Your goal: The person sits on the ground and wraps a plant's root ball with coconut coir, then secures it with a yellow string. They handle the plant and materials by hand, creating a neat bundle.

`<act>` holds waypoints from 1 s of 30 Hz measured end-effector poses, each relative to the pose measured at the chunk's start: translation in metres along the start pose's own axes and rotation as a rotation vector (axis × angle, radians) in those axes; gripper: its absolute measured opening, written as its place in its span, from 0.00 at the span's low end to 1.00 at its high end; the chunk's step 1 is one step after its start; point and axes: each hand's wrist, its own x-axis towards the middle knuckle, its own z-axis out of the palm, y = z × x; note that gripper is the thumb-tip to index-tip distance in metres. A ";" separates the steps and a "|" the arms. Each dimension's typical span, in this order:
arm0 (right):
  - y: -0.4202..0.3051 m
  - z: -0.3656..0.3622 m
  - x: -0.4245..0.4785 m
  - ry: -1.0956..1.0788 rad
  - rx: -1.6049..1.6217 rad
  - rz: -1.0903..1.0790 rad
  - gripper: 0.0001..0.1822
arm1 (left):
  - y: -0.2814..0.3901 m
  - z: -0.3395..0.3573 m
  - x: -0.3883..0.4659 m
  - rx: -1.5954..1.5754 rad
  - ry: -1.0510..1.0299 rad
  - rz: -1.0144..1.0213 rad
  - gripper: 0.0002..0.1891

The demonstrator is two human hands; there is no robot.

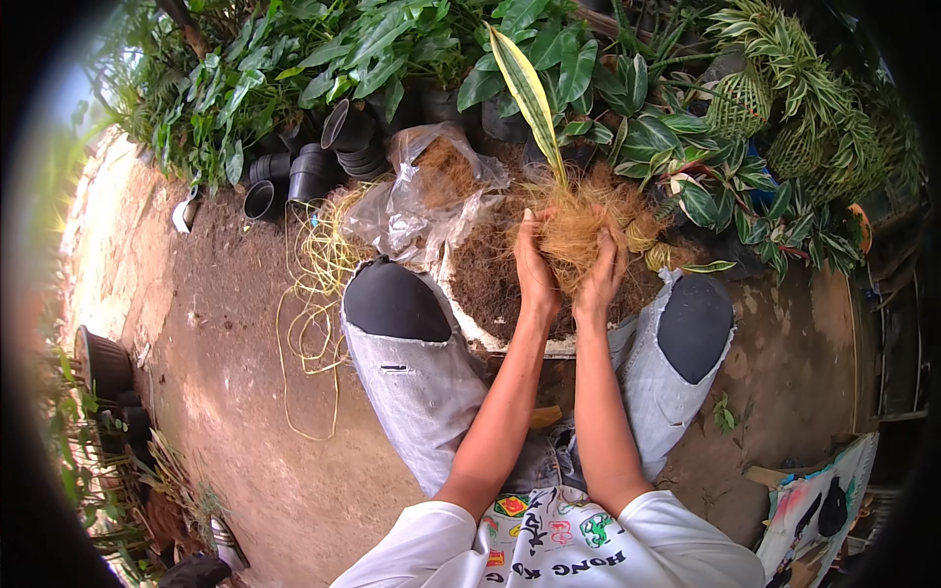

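Observation:
Between my two hands is a loose ball of brown coconut fibre (577, 228), with a yellow-edged snake plant leaf (531, 95) standing up out of its top. My left hand (535, 264) cups the ball's left side, and my right hand (601, 275) cups its right side. Under them lies a heap of dark soil (481, 283) on a pale sack. A clear plastic bag (401, 206) holding brown coir rests beyond my left knee. Yellow twine (312, 323) lies in a tangle left of that knee. A small bundle of yellow twine (656, 257) sits right of my hands.
Black plastic pots (312, 173), some stacked, stand at the upper left beside a white cup-like object (185, 212). Dense potted foliage (367, 51) lines the far edge. A loose variegated leaf (708, 267) lies near my right knee. A painted board (816, 507) is at the lower right.

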 end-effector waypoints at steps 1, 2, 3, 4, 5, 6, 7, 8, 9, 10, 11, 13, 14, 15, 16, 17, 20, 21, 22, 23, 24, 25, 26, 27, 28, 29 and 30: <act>-0.005 0.002 0.000 -0.001 -0.040 -0.006 0.21 | -0.001 -0.001 0.001 0.009 -0.027 0.011 0.13; -0.008 0.005 0.001 -0.002 -0.077 -0.014 0.21 | -0.002 -0.002 0.003 0.018 -0.056 0.024 0.13; -0.005 0.005 0.001 -0.017 -0.098 -0.023 0.22 | -0.003 -0.004 0.006 0.028 -0.084 0.036 0.12; 0.000 0.005 0.001 -0.032 -0.119 -0.032 0.22 | -0.005 -0.008 0.009 0.001 -0.075 0.027 0.13; 0.001 0.003 0.003 -0.043 -0.149 -0.047 0.23 | -0.011 -0.012 0.013 -0.031 -0.071 0.009 0.15; -0.001 0.007 0.003 -0.069 -0.155 -0.040 0.24 | -0.013 -0.019 0.018 -0.056 -0.059 0.004 0.17; -0.004 0.011 0.003 -0.096 -0.161 -0.034 0.24 | -0.014 -0.026 0.023 -0.121 -0.040 -0.085 0.21; -0.009 0.013 0.004 -0.115 -0.175 -0.030 0.25 | -0.010 -0.024 0.021 -0.220 -0.057 -0.128 0.23; -0.013 0.012 0.005 -0.068 -0.079 0.001 0.26 | -0.006 -0.023 0.019 -0.319 -0.074 -0.170 0.24; -0.018 0.012 0.007 -0.022 0.018 0.032 0.26 | -0.002 -0.021 0.018 -0.418 -0.091 -0.213 0.25; -0.021 0.013 0.008 0.019 0.121 0.065 0.27 | 0.000 -0.022 0.019 -0.478 -0.049 -0.230 0.25; -0.027 0.010 0.009 0.052 0.011 0.077 0.27 | 0.005 -0.026 0.019 -0.464 -0.045 -0.209 0.25; -0.030 0.008 0.010 0.074 -0.049 0.080 0.27 | 0.006 -0.027 0.019 -0.460 -0.045 -0.206 0.25; -0.032 0.011 0.010 0.106 -0.094 0.031 0.26 | 0.005 -0.030 0.022 -0.447 -0.048 -0.218 0.26; -0.031 0.013 0.011 0.055 -0.204 -0.081 0.25 | 0.003 -0.030 0.022 -0.449 -0.040 -0.222 0.26; -0.029 0.014 0.011 0.005 -0.315 -0.191 0.24 | 0.003 -0.028 0.020 -0.450 -0.032 -0.228 0.26; -0.014 0.028 0.006 -0.155 -0.476 -0.276 0.20 | -0.008 -0.030 0.025 -0.380 -0.033 -0.158 0.27; -0.009 0.028 0.003 -0.174 -0.527 -0.262 0.22 | -0.012 -0.032 0.028 -0.344 -0.038 -0.118 0.28; -0.005 0.027 0.001 -0.195 -0.578 -0.248 0.23 | -0.013 -0.037 0.030 -0.349 -0.039 -0.132 0.28; -0.002 0.027 0.002 -0.188 -0.438 -0.176 0.24 | -0.008 -0.039 0.030 -0.352 -0.035 -0.141 0.28; -0.004 0.024 0.004 -0.177 -0.306 -0.103 0.25 | 0.000 -0.036 0.026 -0.358 -0.031 -0.157 0.28; -0.006 0.022 0.007 -0.075 -0.223 -0.047 0.27 | 0.006 -0.031 0.020 -0.370 -0.059 -0.197 0.28; -0.007 0.021 0.013 -0.047 -0.028 -0.057 0.27 | 0.009 -0.029 0.018 -0.383 -0.049 -0.204 0.28; -0.011 0.017 0.016 0.013 0.054 0.059 0.29 | 0.012 -0.027 0.017 -0.396 -0.039 -0.210 0.28; -0.014 0.015 0.020 0.135 0.155 0.173 0.30 | 0.013 -0.027 0.018 -0.409 -0.028 -0.216 0.29; -0.011 0.008 0.026 0.192 0.207 0.236 0.30 | 0.013 -0.028 0.019 -0.379 -0.017 -0.206 0.29; -0.005 0.001 0.033 0.252 0.258 0.300 0.30 | 0.013 -0.029 0.019 -0.386 -0.019 -0.199 0.29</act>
